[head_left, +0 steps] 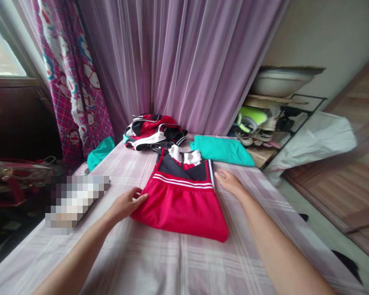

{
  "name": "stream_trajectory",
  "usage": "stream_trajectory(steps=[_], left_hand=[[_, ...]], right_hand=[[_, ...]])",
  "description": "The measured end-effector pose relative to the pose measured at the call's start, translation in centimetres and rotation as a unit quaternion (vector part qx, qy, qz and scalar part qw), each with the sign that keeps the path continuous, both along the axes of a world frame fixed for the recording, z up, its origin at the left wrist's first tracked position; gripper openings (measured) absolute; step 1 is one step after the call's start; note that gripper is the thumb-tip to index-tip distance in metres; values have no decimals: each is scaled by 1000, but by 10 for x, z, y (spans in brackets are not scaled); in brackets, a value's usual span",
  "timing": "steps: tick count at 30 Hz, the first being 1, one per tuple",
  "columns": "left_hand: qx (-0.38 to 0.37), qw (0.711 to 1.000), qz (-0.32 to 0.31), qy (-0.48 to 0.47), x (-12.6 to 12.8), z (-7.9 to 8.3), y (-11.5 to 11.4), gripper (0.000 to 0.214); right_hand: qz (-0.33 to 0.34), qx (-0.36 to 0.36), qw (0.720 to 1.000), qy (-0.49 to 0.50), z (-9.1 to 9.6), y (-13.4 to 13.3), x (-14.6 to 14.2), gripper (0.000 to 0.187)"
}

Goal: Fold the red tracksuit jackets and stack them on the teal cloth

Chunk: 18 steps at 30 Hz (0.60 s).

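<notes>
Head view: folded red garment (pixel 181 207) lies mid-way across the checked surface (pixel 117 256); left hand (pixel 131 201) at its left edge, thumb and fingers parted, right hand (pixel 230 182) loosely spread along its right edge. Beyond it, rumpled clothes (pixel 153 130) far left, folded teal cloth (pixel 223 149) far right.

Single head-worn view, looking forward and down across a checked cloth (pixel 203 266), folded red garment (pixel 181 209) near and central, purple curtain (pixel 178 61) facing, outer edges apparently stretched.
</notes>
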<state>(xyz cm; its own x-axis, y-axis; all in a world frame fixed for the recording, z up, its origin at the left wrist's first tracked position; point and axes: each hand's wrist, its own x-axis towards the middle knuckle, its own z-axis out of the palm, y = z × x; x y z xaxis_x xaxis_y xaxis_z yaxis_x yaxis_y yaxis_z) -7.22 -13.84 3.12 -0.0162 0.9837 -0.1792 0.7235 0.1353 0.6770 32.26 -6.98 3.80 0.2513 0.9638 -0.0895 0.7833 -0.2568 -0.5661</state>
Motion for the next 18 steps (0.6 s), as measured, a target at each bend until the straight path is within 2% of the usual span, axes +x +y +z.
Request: stream_trajectory(steps=[2, 4, 8, 12, 16, 18], left_hand=[[14, 999, -13, 42, 4, -2, -3, 32], [26, 997, -30, 71, 7, -3, -14, 24], [31, 996, -45, 73, 9, -3, -43, 23], [25, 997, -46, 54, 9, 1, -53, 29], [-2, 1000, -7, 30, 15, 15, -39, 45], [3, 999, -2, 52, 22, 22, -31, 48]], right_hand=[[20, -6, 997, 74, -14, -28, 4, 46], [44, 16, 991, 125, -26, -50, 3, 45], [50, 58, 986, 148, -37, -74, 1, 48], [43, 60, 991, 115, -35, -84, 3, 49], [83, 57, 990, 100, -24, -98, -7, 51], [98, 60, 990, 77, -20, -105, -14, 45]])
